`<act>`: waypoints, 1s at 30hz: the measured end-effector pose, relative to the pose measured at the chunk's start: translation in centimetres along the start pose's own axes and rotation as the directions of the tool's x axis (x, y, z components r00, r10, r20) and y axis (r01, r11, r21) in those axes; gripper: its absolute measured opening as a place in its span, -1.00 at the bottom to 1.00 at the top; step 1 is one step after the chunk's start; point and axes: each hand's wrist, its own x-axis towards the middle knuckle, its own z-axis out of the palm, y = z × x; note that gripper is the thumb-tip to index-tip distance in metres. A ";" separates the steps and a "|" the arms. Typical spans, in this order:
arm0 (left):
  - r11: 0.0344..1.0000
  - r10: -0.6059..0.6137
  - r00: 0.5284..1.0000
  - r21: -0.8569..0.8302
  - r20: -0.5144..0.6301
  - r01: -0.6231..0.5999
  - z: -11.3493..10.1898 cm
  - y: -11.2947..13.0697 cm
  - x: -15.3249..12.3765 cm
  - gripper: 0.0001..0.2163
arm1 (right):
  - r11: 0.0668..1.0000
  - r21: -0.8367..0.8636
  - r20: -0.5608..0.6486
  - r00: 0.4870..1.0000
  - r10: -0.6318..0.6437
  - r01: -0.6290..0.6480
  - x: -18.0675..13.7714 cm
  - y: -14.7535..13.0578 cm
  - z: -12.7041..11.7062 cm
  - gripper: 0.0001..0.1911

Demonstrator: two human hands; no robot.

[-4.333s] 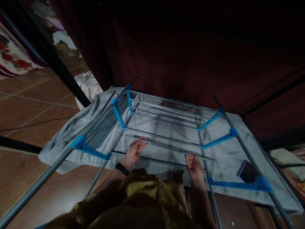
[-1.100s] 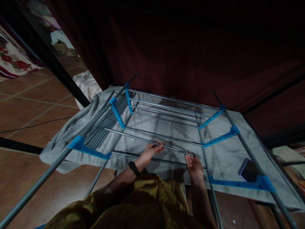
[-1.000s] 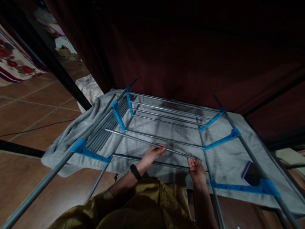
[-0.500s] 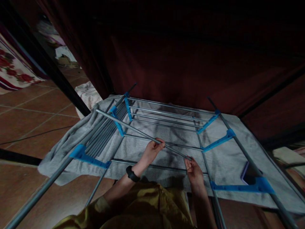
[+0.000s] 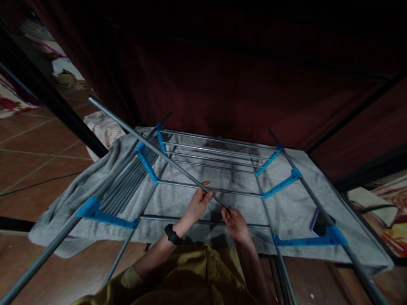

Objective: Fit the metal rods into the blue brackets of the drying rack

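A metal drying rack (image 5: pixel 219 192) with blue plastic brackets lies flat on a grey towel (image 5: pixel 295 203) on the floor. A loose grey metal rod (image 5: pixel 149 146) slants up to the far left, over the rack. My left hand (image 5: pixel 199 202), with a black band on its wrist, is closed round the rod near its lower part. My right hand (image 5: pixel 234 221) pinches the rod's lower end, just above the rack's near rails.
A bundle of spare rods (image 5: pixel 127 184) lies along the rack's left side. A dark phone (image 5: pixel 319 223) rests on the towel at the right, by a blue bracket (image 5: pixel 307 241). A dark red curtain hangs behind. Tiled floor stretches to the left, with a striped cloth (image 5: pixel 101 129).
The rod lay level across the rack in both hands; its far end has swung up and to the left. My right hand has moved left with the near end.
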 end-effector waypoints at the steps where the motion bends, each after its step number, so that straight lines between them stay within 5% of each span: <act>1: 1.000 -0.010 1.000 -0.008 -0.001 0.010 0.0 0.0 -0.1 -0.48 | 1.000 -0.014 0.006 1.000 0.018 -0.018 -0.2 0.2 0.2 -0.86; 11: 0.993 0.069 0.997 0.093 -0.029 -0.066 -0.2 1.4 -0.3 -0.50 | 0.978 -0.145 0.043 0.987 0.157 -0.149 -1.5 1.0 1.3 -0.91; 23: 0.868 0.236 0.971 0.459 -0.043 -0.190 -3.2 3.1 0.1 -0.50 | 0.981 -0.195 -0.018 1.000 0.013 -0.017 -1.3 -1.5 1.3 -0.80; 30: 0.813 0.356 0.934 0.494 -0.004 -0.307 -4.1 2.2 0.5 -0.63 | 0.982 -0.183 -0.019 0.999 -0.049 0.044 -0.9 -2.7 0.6 -0.78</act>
